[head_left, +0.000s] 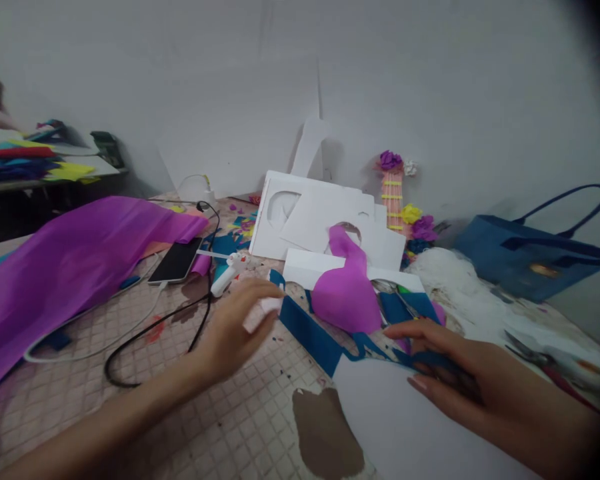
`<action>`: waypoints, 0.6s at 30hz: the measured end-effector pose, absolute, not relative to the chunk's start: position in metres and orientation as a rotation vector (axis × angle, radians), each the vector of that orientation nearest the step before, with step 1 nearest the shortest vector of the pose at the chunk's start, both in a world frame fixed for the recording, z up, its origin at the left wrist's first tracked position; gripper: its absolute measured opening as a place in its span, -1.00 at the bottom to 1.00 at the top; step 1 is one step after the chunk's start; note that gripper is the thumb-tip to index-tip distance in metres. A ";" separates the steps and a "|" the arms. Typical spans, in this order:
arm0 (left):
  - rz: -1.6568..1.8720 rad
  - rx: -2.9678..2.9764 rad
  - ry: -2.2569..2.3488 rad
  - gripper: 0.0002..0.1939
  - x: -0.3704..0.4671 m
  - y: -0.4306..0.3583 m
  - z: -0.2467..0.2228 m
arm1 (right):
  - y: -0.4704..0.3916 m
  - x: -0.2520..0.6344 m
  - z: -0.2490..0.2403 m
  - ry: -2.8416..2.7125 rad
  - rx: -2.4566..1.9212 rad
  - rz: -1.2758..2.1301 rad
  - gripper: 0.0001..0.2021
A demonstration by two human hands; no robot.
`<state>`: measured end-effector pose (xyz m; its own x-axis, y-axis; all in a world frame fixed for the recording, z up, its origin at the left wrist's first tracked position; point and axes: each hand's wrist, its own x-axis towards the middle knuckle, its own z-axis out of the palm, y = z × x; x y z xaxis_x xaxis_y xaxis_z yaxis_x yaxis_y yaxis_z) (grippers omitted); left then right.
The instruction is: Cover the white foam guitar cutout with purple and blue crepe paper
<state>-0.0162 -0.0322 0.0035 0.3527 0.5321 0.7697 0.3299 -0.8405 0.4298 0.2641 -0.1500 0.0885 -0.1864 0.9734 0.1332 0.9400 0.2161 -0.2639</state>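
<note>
My left hand [245,320] hovers over the table with its fingers curved and apart, near the end of a dark blue paper strip [310,333]. Between thumb and fingers there is a gap; nothing is clearly held. My right hand [460,380] is at the right, fingers around part of the dark blue paper scraps, above a large white sheet [400,413] at the front. A purple paper cutout [350,287] with a narrow neck and round body lies beyond the hands, partly over white cut boards [325,213].
A white glue gun [225,277], a black phone [177,260] and cables lie left of centre beside purple sheeting [80,267]. Pliers [530,353] and a blue bag [540,260] are right. Crumpled paper flowers [423,228] stand near the wall.
</note>
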 end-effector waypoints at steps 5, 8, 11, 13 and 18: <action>1.413 2.043 1.643 -0.63 -0.063 0.019 -0.019 | -0.152 0.263 0.091 -2.201 -1.896 0.389 -0.66; 1.169 2.097 1.586 -0.40 -0.070 0.048 -0.026 | -0.154 0.261 0.093 -2.192 -1.944 0.402 -0.61; 1.031 2.057 1.648 -0.42 -0.069 0.059 -0.025 | -0.154 0.257 0.097 -2.202 -1.959 0.343 -0.61; 1.011 2.034 1.707 -0.48 -0.069 0.059 -0.026 | -0.153 0.254 0.099 -2.206 -1.944 0.320 -0.62; 0.934 2.099 1.709 -0.58 -0.083 0.062 -0.041 | -0.151 0.259 0.096 -2.218 -1.966 0.318 -0.64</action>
